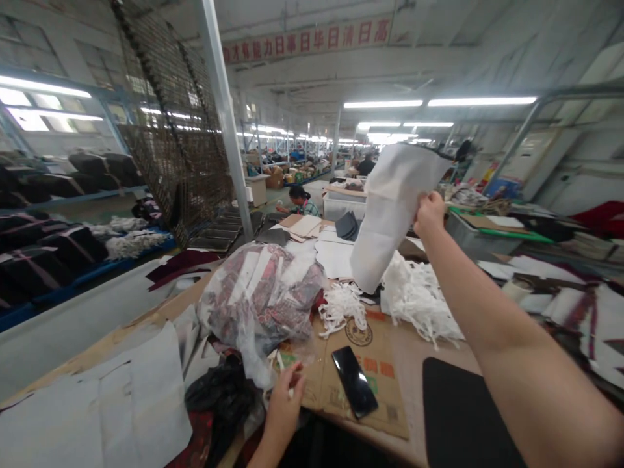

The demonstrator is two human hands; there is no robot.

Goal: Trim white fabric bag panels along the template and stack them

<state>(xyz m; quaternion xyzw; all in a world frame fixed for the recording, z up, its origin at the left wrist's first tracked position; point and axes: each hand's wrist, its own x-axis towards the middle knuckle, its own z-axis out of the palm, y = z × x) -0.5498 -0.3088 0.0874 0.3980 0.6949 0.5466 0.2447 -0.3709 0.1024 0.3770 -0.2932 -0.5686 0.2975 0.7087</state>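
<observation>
Our right hand [429,213] grips the white sheet [390,208] at its nine o'clock, long axis one-to-seven; our farther left hand [286,400] curls, hold unclear.

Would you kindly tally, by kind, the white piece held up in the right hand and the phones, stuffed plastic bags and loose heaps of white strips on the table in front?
Raised white piece: 1
Phone: 1
Stuffed plastic bag: 1
Heaps of white strips: 2
Total: 5

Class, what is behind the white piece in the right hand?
Past the left edge of the white piece in the right hand, a pale bin and dark pieces show; anything directly behind is covered.
</observation>
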